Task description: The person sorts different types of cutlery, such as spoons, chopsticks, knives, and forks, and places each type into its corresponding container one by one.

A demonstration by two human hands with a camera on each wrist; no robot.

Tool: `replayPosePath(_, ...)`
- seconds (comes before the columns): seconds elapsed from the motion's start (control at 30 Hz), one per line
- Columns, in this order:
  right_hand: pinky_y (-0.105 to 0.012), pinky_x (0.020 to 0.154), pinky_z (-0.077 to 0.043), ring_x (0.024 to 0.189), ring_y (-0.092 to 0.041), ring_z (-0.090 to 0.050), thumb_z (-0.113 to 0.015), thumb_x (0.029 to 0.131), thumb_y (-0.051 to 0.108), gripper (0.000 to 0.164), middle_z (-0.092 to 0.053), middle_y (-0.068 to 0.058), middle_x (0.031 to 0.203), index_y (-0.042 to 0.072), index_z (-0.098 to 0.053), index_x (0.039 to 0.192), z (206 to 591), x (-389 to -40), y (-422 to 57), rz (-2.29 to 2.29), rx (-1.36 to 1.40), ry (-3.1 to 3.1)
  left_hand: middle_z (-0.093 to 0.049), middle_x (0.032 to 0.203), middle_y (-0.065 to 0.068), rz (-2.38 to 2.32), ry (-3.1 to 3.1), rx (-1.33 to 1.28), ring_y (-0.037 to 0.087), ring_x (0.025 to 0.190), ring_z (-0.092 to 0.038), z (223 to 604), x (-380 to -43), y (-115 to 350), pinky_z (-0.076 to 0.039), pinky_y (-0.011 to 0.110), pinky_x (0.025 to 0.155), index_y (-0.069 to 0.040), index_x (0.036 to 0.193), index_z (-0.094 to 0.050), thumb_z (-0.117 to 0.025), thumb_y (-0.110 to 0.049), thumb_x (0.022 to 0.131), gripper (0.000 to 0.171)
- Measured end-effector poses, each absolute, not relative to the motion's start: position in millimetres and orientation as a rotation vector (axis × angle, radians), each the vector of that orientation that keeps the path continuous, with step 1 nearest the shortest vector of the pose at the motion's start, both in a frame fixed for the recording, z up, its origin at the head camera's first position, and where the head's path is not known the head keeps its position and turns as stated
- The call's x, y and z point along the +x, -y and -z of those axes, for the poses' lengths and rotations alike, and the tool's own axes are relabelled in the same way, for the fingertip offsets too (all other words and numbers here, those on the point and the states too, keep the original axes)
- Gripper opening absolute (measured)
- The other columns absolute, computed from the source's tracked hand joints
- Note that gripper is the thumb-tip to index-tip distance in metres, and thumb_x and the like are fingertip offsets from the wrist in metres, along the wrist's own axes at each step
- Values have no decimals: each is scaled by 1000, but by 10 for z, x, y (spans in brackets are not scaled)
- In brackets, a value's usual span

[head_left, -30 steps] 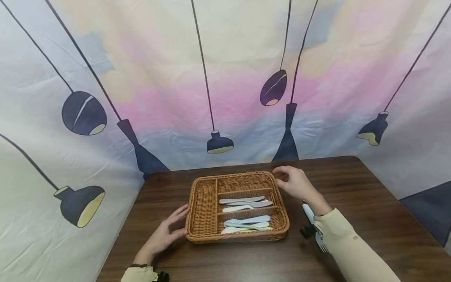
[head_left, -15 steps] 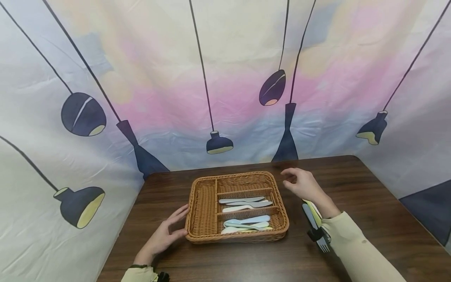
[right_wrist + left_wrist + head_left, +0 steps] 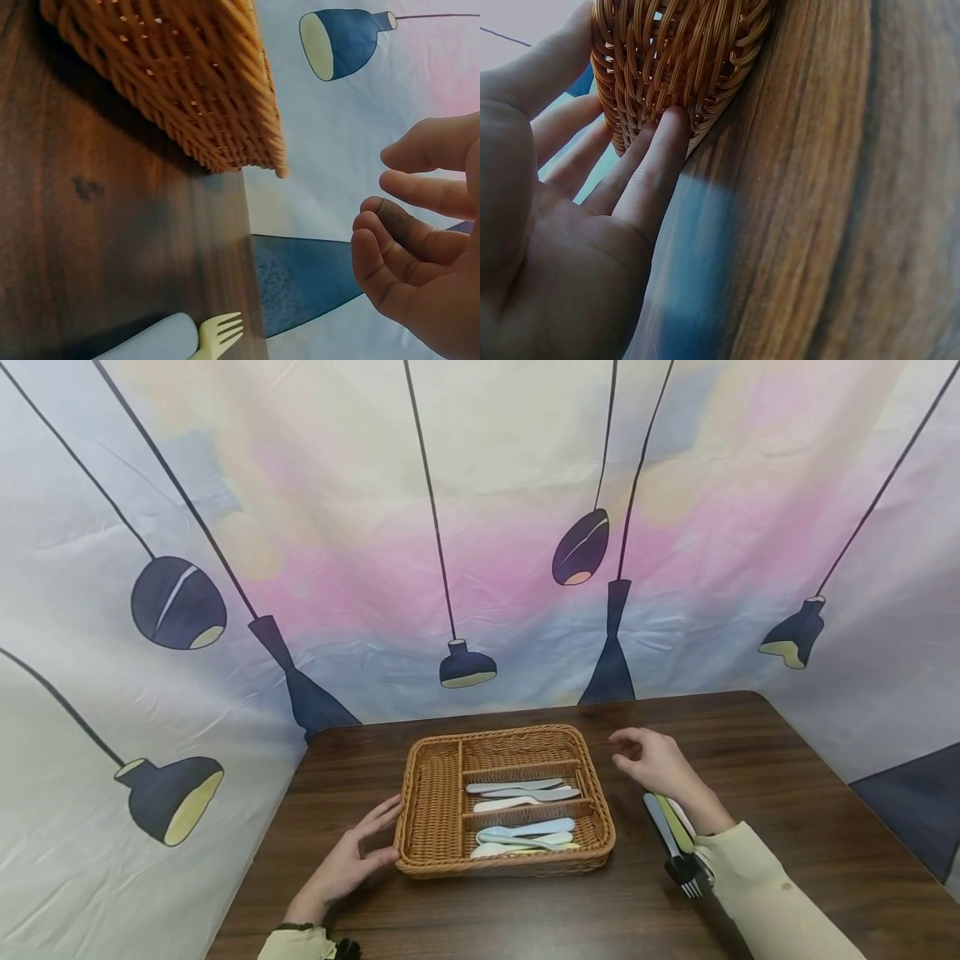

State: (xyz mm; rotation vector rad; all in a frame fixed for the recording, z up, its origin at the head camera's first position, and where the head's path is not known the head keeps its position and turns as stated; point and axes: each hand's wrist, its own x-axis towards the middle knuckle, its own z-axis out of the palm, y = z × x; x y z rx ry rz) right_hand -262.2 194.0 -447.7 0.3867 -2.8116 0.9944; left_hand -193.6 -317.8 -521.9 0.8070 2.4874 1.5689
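Observation:
A brown wicker cutlery tray (image 3: 435,810) with divided compartments lies on the table. Knives (image 3: 522,792) fill its middle right compartment, and spoons (image 3: 525,837) lie in the front one. My left hand (image 3: 348,860) touches the tray's left side with extended fingers, its fingertips against the weave in the left wrist view. To the right of the tray, apart from it, my right hand (image 3: 656,764) hovers with loosely bent fingers and nothing in them. Beneath its wrist lie several pieces of cutlery (image 3: 673,827), partly hidden by the sleeve. A yellow fork's tines (image 3: 223,330) show in the right wrist view.
The dark wooden table (image 3: 510,914) ends at the back against a cloth backdrop (image 3: 360,577) printed with hanging lamps. The tray's left compartment and back right compartment show bare wicker.
My right hand has left the tray's back right corner and drawn back to the right, uncovering more of the cutlery beneath its wrist. The left hand and tray stay put.

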Motion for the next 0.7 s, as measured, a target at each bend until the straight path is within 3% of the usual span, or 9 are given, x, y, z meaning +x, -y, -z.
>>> replayPosePath(0.5,-30,57,-49,82,-21,-64,-70,86,19,40,-68,-16,102,4,-64,123,4627,-2565,-2087,-987,304,2882,-19,161,18,-1583,-2471,826,-5,130,-39,5225,-1913,3198,-52,22,91,-1,150,-36,-63,-3,93,62)
replayPosePath(0.7,-30,56,-49,85,-23,-64,-71,87,18,43,-67,-17,107,3,-62,126,4682,-2542,-2181,-966,260,2940,-19,162,13,-1563,-2488,816,-3,131,-39,5228,-1946,3188,-51,22,92,-6,150,-37,-63,-6,94,63)
